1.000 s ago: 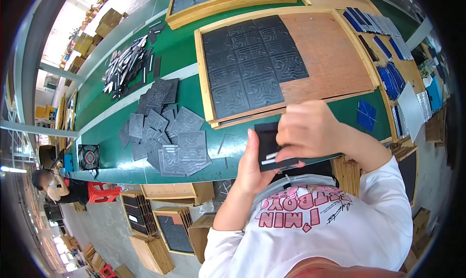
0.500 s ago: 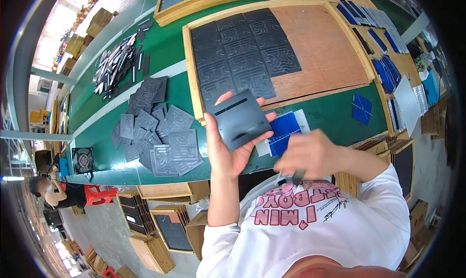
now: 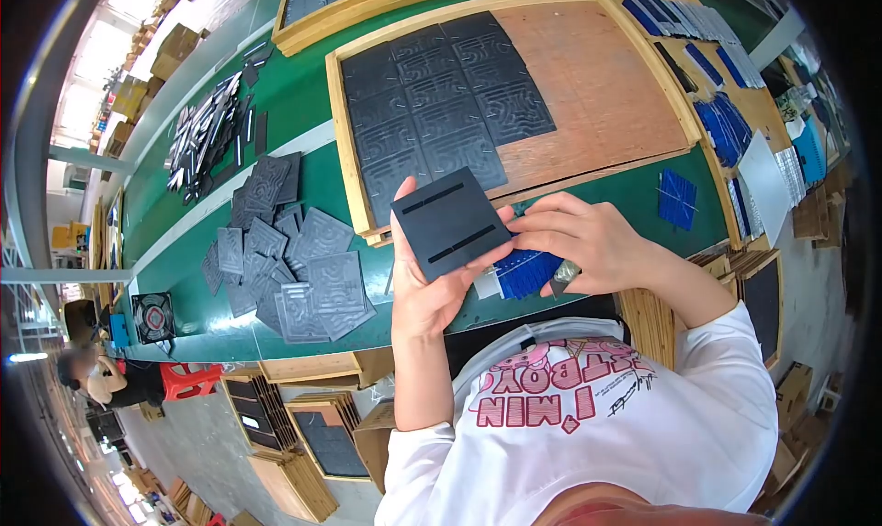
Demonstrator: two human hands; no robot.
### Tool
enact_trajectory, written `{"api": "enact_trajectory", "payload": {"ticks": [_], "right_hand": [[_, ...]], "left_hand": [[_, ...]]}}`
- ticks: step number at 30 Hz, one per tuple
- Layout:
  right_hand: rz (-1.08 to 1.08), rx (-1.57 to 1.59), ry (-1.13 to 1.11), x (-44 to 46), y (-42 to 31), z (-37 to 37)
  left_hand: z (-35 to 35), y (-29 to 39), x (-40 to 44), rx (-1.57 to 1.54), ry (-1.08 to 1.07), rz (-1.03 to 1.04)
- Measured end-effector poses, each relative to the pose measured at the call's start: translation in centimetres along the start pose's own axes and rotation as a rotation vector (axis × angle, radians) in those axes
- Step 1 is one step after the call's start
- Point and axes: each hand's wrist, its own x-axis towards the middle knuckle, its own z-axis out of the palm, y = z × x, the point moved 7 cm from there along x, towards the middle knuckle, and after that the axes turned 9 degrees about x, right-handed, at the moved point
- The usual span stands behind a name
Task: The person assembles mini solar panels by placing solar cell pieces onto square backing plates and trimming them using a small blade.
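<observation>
My left hand [image 3: 424,307] holds a thin black square panel [image 3: 473,227] from below, tilted toward me. Two darker narrow strips or slots run along its opposite sides. My right hand [image 3: 588,241] is beside the panel's right edge, its fingers bent; a small pale greenish object [image 3: 568,272] shows beneath them, too hidden to name. Partly covered by both hands, a stack of blue cells with thin wires [image 3: 525,276] lies on the green table.
Black patterned squares [image 3: 335,282] lie heaped at left, with dark strips [image 3: 204,135] farther back. A wooden frame [image 3: 342,149] holds rows of dark squares. More blue cells [image 3: 721,122] lie at right. A fan [image 3: 153,317] stands at the far left; a person sits beyond.
My right hand has moved up and left to the panel's edge. The panel is turned slightly, and a second dark strip now shows along its near side. The whole view has shifted slightly.
</observation>
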Motion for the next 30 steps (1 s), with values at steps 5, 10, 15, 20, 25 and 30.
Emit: {"api": "enact_trajectory", "payload": {"ticks": [5, 10, 15, 20, 25, 30], "right_hand": [[-0.022, 0.010, 0.010, 0.1, 0.1, -0.1], [-0.019, 0.081, 0.023, 0.2, 0.0, -0.9], [-0.059, 0.166, 0.113, 1.0, -0.8, -3.7], [-0.114, 0.124, 0.261, 3.0, -1.3, -6.3], [-0.096, 0.062, 0.284, 4.6, -1.2, -5.8], [-0.082, 0.004, 0.265, 5.0, -1.4, -5.1]], "left_hand": [[-0.4, -0.1, 0.3, 0.048, 0.026, 0.052], [-1.0, 0.0, 0.8, 0.151, 0.158, 0.132], [-1.2, 0.0, 1.1, 0.236, 0.232, 0.134], [0.6, -0.7, 1.4, 0.435, 0.170, 0.083], [0.7, -0.8, 1.6, 0.465, 0.139, 0.087], [0.4, -0.9, 1.7, 0.461, 0.151, 0.079]]}}
